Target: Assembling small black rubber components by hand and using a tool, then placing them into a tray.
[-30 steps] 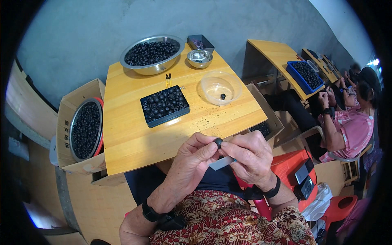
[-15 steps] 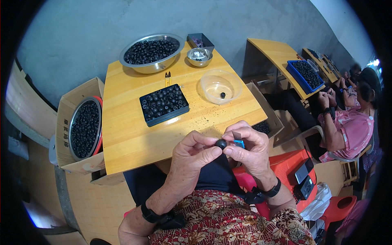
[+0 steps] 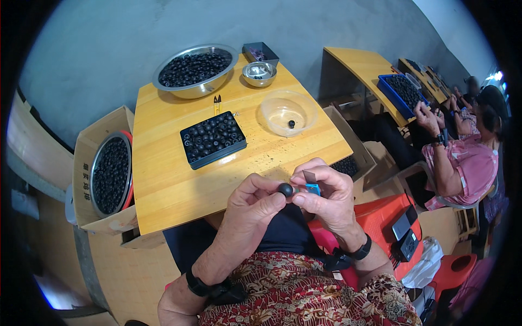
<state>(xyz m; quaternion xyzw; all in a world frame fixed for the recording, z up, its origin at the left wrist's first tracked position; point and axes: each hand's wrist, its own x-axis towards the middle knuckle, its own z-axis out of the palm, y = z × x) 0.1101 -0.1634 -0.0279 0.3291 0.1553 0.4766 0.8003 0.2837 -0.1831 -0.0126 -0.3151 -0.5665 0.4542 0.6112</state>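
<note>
The person's left hand [image 3: 251,202] pinches a round black bead [image 3: 285,189] between thumb and fingertips, just in front of the near edge of the wooden table [image 3: 168,190]. The right hand [image 3: 333,196] is clamped on a small blue-gripped blade [image 3: 312,188] — its flat metal part juts up between the fingers. Whether the right fingertips touch the bead cannot be told. Beyond the hands, a dark tray [image 3: 220,154] of similar beads sits left of a clear plastic bowl [image 3: 276,116].

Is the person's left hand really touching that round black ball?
Touching. The head view shows it: the left hand holds the black ball at its fingertips, thumb and finger against the ball's left side with no gap.
</note>
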